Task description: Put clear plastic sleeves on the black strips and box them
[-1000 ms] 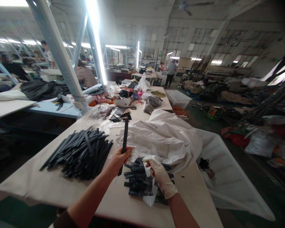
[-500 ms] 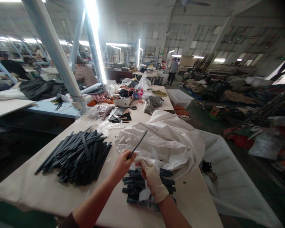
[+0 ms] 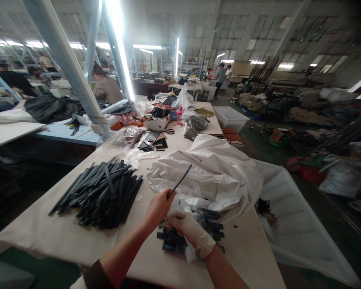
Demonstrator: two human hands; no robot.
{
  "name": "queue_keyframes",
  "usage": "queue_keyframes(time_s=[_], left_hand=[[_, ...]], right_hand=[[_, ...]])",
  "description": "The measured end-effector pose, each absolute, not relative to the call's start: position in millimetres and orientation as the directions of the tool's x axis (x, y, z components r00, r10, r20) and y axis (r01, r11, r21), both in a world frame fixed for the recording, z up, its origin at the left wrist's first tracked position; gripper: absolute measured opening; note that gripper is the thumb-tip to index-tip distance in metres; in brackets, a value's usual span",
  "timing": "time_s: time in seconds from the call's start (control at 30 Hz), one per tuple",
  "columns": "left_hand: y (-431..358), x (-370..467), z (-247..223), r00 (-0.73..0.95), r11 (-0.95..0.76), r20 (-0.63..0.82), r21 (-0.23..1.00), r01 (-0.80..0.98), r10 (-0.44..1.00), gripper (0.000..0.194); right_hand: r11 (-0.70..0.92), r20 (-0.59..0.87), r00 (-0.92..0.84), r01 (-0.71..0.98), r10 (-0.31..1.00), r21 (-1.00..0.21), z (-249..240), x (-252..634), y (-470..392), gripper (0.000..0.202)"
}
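My left hand (image 3: 160,205), bare, is closed around a narrow dark strip (image 3: 182,178) whose free end points up and to the right. Just below it, my right hand (image 3: 192,232) wears a pale glove; its fingers are pinched together on thin clear plastic (image 3: 190,252), some of which also shows above the knuckles. Under the right hand lies a stack of short dark strips (image 3: 171,245), partly covered by the hand and plastic. To the left rests a big loose pile of similar dark strips (image 3: 100,196).
A crumpled white sack (image 3: 210,172) spreads across the table (image 3: 138,257) beyond my hands. Right of the table stands a large white bin (image 3: 301,224). Farther back are scissors (image 3: 170,131), dark flat pieces (image 3: 153,140) and plastic bags. People are in the background.
My right hand has turned, its fingertips shifting left and down beneath the left hand. The left hand keeps hold of the strip, and the view has shifted slightly.
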State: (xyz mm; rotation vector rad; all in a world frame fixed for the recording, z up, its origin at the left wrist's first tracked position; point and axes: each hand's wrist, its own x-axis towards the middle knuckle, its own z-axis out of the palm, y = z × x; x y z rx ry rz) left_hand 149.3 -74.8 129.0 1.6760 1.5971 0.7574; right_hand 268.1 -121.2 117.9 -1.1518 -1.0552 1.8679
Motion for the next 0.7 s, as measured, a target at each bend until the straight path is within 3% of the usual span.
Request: queue_keyframes(time_s=[0.17,0.33,0.5,0.7], left_hand=[[-96.2,133.1,132.8,0.158,0.047,-0.124,0.907,0.418,0.980,0.033],[-145.6,119.5,140.4,0.284,0.004,-0.155,0.884,0.468,0.946,0.030],[-167.8,122.3,128.3,0.286,-0.027,-0.153,0.841,0.540,0.946,0.027],[-168.9,122.4,121.1,0.284,0.093,-0.252,0.876,0.474,0.925,0.031]], right_hand=[[-0.397,-0.421,-0.079,-0.521,0.904,-0.755,98.7,285.8,-113.9,0.030],[-0.265,-0.398,-0.004,-0.752,0.917,-0.603,112.1,301.8,-103.0,0.037],[-0.211,-0.371,0.014,-0.802,0.928,-0.559,128.0,295.6,-106.8,0.037],[-0.185,-0.369,0.137,-0.678,0.919,-0.711,134.4,288.7,-117.9,0.043]])
